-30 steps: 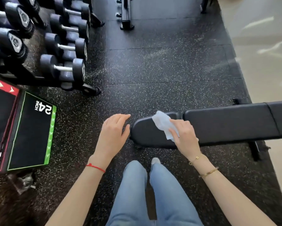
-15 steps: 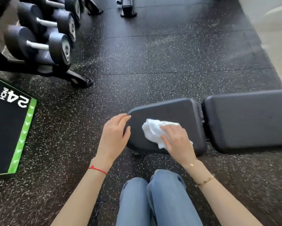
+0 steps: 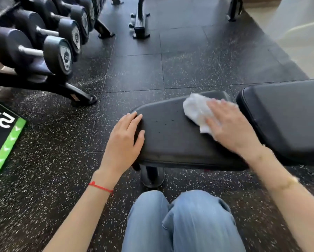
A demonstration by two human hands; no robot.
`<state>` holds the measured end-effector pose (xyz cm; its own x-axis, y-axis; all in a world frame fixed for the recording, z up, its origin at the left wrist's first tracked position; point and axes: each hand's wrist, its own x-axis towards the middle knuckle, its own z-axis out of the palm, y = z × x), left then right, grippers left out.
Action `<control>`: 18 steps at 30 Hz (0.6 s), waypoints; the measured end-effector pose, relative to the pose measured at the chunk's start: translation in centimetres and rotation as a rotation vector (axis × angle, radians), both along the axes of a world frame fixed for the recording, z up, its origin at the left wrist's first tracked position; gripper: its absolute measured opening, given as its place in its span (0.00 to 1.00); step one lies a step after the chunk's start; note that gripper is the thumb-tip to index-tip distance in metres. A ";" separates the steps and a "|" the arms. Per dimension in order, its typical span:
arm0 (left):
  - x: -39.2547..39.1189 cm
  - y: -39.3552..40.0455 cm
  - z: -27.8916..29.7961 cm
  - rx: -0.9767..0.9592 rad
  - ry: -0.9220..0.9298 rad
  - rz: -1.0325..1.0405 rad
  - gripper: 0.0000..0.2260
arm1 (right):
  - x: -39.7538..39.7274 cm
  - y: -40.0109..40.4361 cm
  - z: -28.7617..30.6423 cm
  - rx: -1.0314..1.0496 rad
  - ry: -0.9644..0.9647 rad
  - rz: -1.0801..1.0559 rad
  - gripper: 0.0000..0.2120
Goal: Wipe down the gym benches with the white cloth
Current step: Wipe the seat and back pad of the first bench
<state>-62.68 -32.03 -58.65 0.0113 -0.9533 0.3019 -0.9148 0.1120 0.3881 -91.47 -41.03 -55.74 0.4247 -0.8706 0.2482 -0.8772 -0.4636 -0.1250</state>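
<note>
Knees in jeans (image 3: pixel 179 224) seen at bottom centre. Left hand (image 3: pixel 124 140) laid flat, fingers relaxed, on left end of seat pad (image 3: pixel 172 137), nothing grasped. White cloth (image 3: pixel 197 110) pressed onto pad's far right corner under right hand (image 3: pixel 229 124) (blurred; fingers look spread). Seat pad judged partly wiped; back pad (image 3: pixel 287 113) at right appears untouched. Dumbbell rack (image 3: pixel 43 42) noted upper left.

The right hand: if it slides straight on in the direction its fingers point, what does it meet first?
The right hand presses the white cloth flat on the seat pad, fingers pointing up-left. Going on, it would probably cross bare pad to the pad's far edge, then speckled floor. Nothing else seems to lie there.
</note>
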 end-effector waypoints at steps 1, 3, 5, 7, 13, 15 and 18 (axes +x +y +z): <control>0.0 0.0 0.1 0.000 0.014 0.006 0.22 | 0.6 -1.7 0.3 0.023 -0.012 -0.042 0.27; -0.2 -0.1 0.2 -0.004 0.062 0.020 0.22 | 3.8 -3.0 0.7 0.030 0.033 -0.019 0.25; -0.5 -0.2 0.3 -0.017 0.119 0.049 0.20 | 6.9 -1.1 0.1 -0.052 0.042 0.106 0.22; -0.9 -0.3 0.3 -0.035 0.162 0.077 0.18 | 6.9 2.2 -0.3 0.012 0.057 0.199 0.23; -1.4 -0.3 -0.5 -0.073 0.200 0.091 0.19 | 2.1 1.4 0.5 0.149 -0.116 0.038 0.26; -1.5 -0.4 -0.7 -0.072 0.228 0.094 0.19 | 4.7 -1.7 0.3 0.156 -0.051 0.002 0.25; -1.4 -0.3 -1.0 -0.073 0.249 0.084 0.19 | 9.2 -0.8 0.0 0.086 0.015 0.137 0.26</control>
